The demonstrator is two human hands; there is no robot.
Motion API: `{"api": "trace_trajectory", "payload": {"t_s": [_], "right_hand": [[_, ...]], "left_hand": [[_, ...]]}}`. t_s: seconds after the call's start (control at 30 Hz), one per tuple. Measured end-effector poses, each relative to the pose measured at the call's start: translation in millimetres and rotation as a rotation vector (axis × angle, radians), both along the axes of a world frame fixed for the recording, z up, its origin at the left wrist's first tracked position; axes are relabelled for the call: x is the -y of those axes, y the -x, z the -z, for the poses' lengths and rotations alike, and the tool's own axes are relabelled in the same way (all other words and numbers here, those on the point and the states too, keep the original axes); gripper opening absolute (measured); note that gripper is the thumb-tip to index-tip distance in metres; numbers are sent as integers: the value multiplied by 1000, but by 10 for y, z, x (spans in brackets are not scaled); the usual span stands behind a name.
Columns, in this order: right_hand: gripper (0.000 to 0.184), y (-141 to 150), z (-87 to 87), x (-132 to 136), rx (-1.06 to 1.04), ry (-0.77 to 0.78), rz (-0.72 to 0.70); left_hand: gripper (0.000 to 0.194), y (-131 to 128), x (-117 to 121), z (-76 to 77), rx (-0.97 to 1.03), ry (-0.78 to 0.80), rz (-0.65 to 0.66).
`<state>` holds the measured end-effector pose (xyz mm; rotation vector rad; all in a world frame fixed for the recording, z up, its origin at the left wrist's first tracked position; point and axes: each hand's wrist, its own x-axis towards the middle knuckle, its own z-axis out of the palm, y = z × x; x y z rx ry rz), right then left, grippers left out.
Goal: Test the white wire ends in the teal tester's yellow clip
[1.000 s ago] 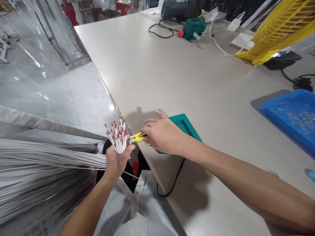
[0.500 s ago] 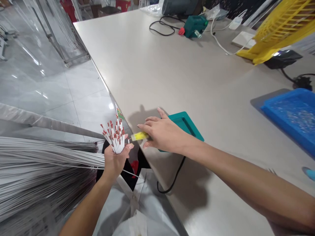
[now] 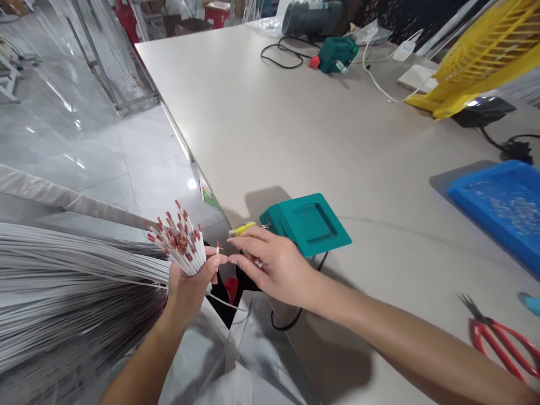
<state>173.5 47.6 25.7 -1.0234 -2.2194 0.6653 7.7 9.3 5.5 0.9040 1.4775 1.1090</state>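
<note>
My left hand (image 3: 189, 281) is closed around a bundle of white wires (image 3: 181, 242) with reddish-brown tips fanning upward. A single white wire (image 3: 217, 249) stands apart at its thumb and fingertip. My right hand (image 3: 278, 264) reaches in from the right, thumb and forefinger apart, their tips close to the left thumb and that single wire. Just beyond the right fingers is a small yellow piece (image 3: 243, 228), in line with the metal tip of a green device (image 3: 314, 222) at the table edge. Contact between the right fingers and the wire is unclear.
Many long white wires (image 3: 76, 270) lie at the left beside a rail. On the table (image 3: 253, 112) are red-handled snips (image 3: 491, 326), a blue tray (image 3: 502, 197), a yellow fan (image 3: 476, 62) and a second green device (image 3: 337, 54). A black cord hangs below the nearer device.
My right hand has moved down and toward my left hand, uncovering more of the green device and the yellow piece. The left hand with the wire bundle has shifted slightly left and down.
</note>
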Motion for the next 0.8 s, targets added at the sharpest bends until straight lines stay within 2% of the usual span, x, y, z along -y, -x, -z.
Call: {"api": "trace_trajectory", "payload": {"t_s": [0.23,0.33,0.4,0.43,0.5,0.6,0.7,0.8], "right_hand": [[7,280,236,126,-639,499,100],[15,333,264,126,-904,868,140],[19,323,260,104,-1032,1012,178],[19,307,255,89,-1063,1009,200],[17,264,245,59,-1039,908,232],[14,220,233,43,-847,659,247],[11,233,218,69,-598,434,156],[11,276,208,105,-480,415,46]], "left_hand": [[11,56,133,87,168,-15,55],[12,103,186,169,181,1,103],[14,139,218,217,161,37,122],[15,155,230,234,148,48,128],[17,178,241,248,116,60,141],[21,183,225,213,69,73,138],[20,154,188,139,58,88,126],[20,112,154,76,34,101,201]]}}
